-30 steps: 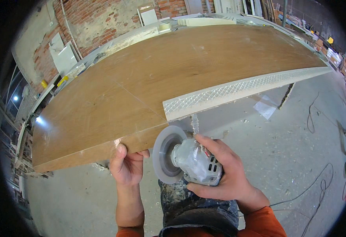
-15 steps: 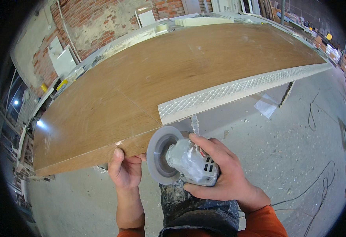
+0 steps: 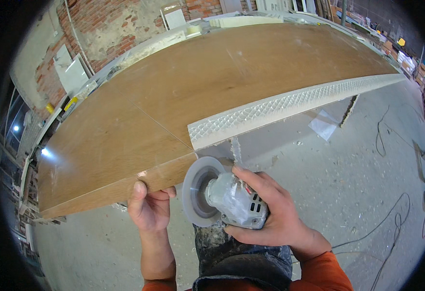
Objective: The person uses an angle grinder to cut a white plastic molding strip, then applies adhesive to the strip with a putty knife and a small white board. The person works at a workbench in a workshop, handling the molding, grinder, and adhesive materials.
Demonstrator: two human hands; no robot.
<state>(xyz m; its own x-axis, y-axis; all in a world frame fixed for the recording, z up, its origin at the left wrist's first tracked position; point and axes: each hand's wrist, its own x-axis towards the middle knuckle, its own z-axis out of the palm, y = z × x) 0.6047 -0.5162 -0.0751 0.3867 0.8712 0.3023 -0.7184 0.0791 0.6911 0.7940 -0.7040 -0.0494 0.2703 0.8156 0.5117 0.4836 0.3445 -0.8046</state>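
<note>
My right hand (image 3: 280, 216) is wrapped round the dusty grey body of an angle grinder (image 3: 239, 199). Its pale round disc (image 3: 189, 191) faces left and stands at the near edge of a wood-brown tabletop (image 3: 125, 126); whether disc and edge touch, I cannot tell. To the left of the disc, my left hand (image 3: 149, 208) grips the tabletop's front edge, thumb against the face and fingers curled beneath, partly hidden. A long white moulding strip (image 3: 270, 106) with a diamond relief lies along the near edge, its left end just beyond the disc. A thin line crosses the wood from that end.
A jagged white strip (image 3: 236, 149) hangs below the moulding. White paper (image 3: 324, 124) and a dark cable (image 3: 396, 223) lie on the dusty grey floor (image 3: 358, 194). White panels (image 3: 70, 72) lean at a brick wall (image 3: 113, 24). Pale offcuts (image 3: 246, 21) line the table's far side.
The table and moulding have shifted slightly left and up in view. The grinder sits a touch further from the moulding's end. Both hands keep their grips.
</note>
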